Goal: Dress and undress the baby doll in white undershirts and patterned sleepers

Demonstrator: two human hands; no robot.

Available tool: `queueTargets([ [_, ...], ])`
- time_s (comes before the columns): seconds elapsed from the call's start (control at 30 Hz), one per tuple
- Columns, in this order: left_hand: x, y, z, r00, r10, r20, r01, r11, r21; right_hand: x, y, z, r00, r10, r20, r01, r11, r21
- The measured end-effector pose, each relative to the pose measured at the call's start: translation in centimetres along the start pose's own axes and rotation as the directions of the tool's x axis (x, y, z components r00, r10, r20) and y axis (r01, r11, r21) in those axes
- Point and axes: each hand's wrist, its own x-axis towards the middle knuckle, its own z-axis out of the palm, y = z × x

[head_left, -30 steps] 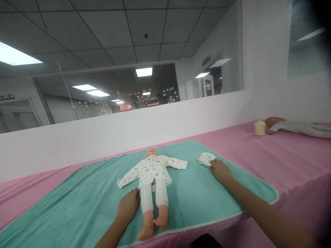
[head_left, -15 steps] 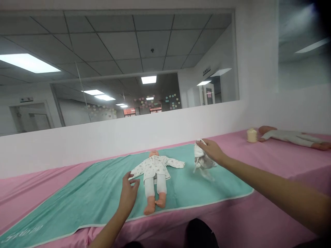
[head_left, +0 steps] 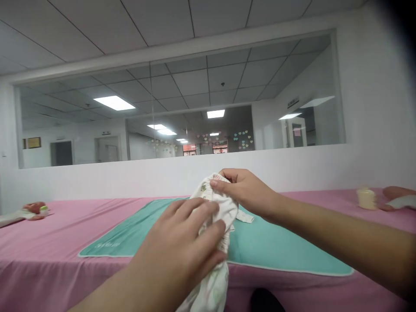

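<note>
Right hand (head_left: 251, 190) pinches upper edge of printed baby garment (head_left: 228, 212), which hangs long axis down; left hand (head_left: 182, 242) across its near face, can't tell if gripping

I'm in what looks like an infant-care training room here: a baby doll (head_left: 399, 191) lies rightward on a pink-draped counter (head_left: 81, 225), a wide glass pane (head_left: 190, 82) stretches dead ahead, heart-shaped stickers (head_left: 241, 134) and flat ceiling lights (head_left: 114, 103) showing in it!
</note>
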Motion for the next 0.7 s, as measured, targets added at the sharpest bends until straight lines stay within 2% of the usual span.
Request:
queueTargets([
  [0.07,-1.9,0.9,0.2,0.994,0.108,-0.004,-0.107,0.987,0.12,-0.7,-0.8,0.7,0.999,0.041,0.013,-0.041,0.999,-0.002],
  [0.13,-3.6,1.8,0.4,0.979,0.199,0.047,-0.204,0.965,0.163,-1.5,-1.2,1.2,0.994,0.096,0.052,-0.093,0.995,-0.046],
  [0.2,-4.9,2.4,0.4,0.958,0.254,0.132,-0.27,0.955,0.121,-2.4,-1.1,1.3,0.983,0.148,0.109,-0.127,0.976,-0.179],
  [0.27,-5.8,2.2,0.0,0.95,0.233,0.209,-0.245,0.969,0.033,-2.8,-0.6,0.8,0.975,0.188,0.119,-0.127,0.909,-0.398],
  [0.37,-6.1,-0.5,-1.1,0.949,0.093,0.3,-0.093,0.996,-0.015,-1.7,0.9,-1.3,0.945,0.321,0.058,-0.189,0.683,-0.706],
  [0.43,-5.8,-3.4,-1.6,0.949,0.033,0.315,-0.044,0.999,0.029,0.4,1.7,-3.4,0.886,0.463,0.02,-0.249,0.512,-0.822],
  [0.47,-5.6,-4.9,-1.7,0.942,0.024,0.335,-0.041,0.998,0.044,1.6,1.9,-4.4,0.868,0.497,-0.004,-0.257,0.442,-0.859],
  [0.53,-5.1,-7.6,-1.8,0.936,-0.011,0.353,-0.016,0.997,0.073,3.9,2.0,-6.1,0.85,0.527,-0.024,-0.259,0.378,-0.889],
  [0.6,-4.6,-9.5,-1.8,0.929,-0.042,0.367,0.004,0.995,0.104,5.5,2.0,-6.9,0.842,0.54,0.0,-0.233,0.363,-0.902],
  [0.63,-4.3,-10.1,-1.8,0.925,-0.056,0.375,0.011,0.993,0.122,5.8,2.0,-6.7,0.847,0.532,0.012,-0.201,0.341,-0.918],
  [0.7,-3.8,-11.0,-1.8,0.918,-0.094,0.385,0.033,0.986,0.163,5.4,2.2,-5.6,0.889,0.456,0.046,-0.079,0.252,-0.964],
])
